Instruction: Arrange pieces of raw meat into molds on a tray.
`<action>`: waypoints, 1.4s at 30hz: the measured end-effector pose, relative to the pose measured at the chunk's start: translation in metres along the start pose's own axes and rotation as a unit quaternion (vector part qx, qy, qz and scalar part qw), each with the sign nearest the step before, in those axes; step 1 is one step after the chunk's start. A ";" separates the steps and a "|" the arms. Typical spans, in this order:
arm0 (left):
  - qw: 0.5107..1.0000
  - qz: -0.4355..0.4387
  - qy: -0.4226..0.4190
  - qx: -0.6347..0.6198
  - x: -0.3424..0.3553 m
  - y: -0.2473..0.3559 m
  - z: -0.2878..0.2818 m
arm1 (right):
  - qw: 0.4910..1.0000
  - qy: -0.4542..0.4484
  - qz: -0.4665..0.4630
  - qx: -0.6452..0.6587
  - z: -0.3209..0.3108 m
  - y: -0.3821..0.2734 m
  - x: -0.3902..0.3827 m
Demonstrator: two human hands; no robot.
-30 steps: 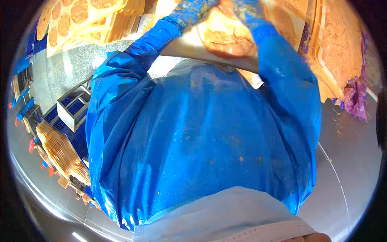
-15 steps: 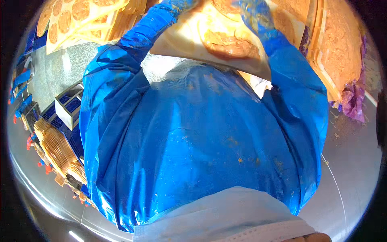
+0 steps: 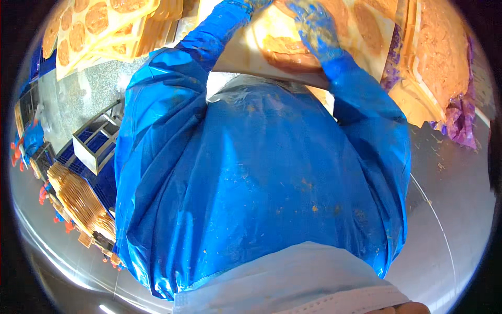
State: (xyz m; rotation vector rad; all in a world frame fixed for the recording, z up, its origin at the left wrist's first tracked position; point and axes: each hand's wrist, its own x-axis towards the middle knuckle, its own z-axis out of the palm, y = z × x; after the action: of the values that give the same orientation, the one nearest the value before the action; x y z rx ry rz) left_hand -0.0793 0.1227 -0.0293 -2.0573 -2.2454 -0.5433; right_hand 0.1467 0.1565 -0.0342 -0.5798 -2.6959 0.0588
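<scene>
Left hand (image 3: pixel 259 4): over the white board (image 3: pixel 242 56), cut off; I can't tell its grip.
Right hand (image 3: pixel 318 31): over the board, beside pink meat (image 3: pixel 285 55); I can't tell its grip.

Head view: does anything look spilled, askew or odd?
Yes. At right, crumpled purple film sticks out raggedly beside the paste, and small bits litter the floor nearby, like spillage. The right hand is heavily smeared, and the gown is speckled. At upper left, the yellow stack is uneven.
</scene>
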 end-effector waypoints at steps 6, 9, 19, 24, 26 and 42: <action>0.995 0.078 -0.041 -0.050 -0.029 0.035 0.040 | 0.980 0.066 0.128 0.134 -0.049 0.012 -0.043; 0.988 0.111 -0.085 -0.063 -0.043 0.045 0.005 | 0.959 0.082 0.196 0.185 -0.075 0.017 -0.068; 0.993 0.000 0.066 -0.099 -0.025 0.044 -0.008 | 0.944 0.043 0.203 0.256 -0.100 0.018 -0.102; 0.997 0.005 -0.042 -0.066 -0.050 0.119 0.016 | 0.936 0.032 0.195 0.293 -0.101 0.026 -0.120; 0.994 0.031 -0.025 -0.104 -0.050 0.118 0.024 | 0.923 0.053 0.195 0.328 -0.104 0.028 -0.124; 0.944 -0.117 0.121 -0.284 -0.144 0.087 -0.044 | 0.962 -0.060 0.070 0.257 -0.080 0.009 -0.083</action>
State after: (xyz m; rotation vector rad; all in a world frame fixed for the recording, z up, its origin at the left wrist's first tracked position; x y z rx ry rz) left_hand 0.0135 -0.0232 -0.0077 -1.7715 -2.3838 -1.5266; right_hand 0.2502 0.1286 0.0096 -0.6109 -2.5893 0.8276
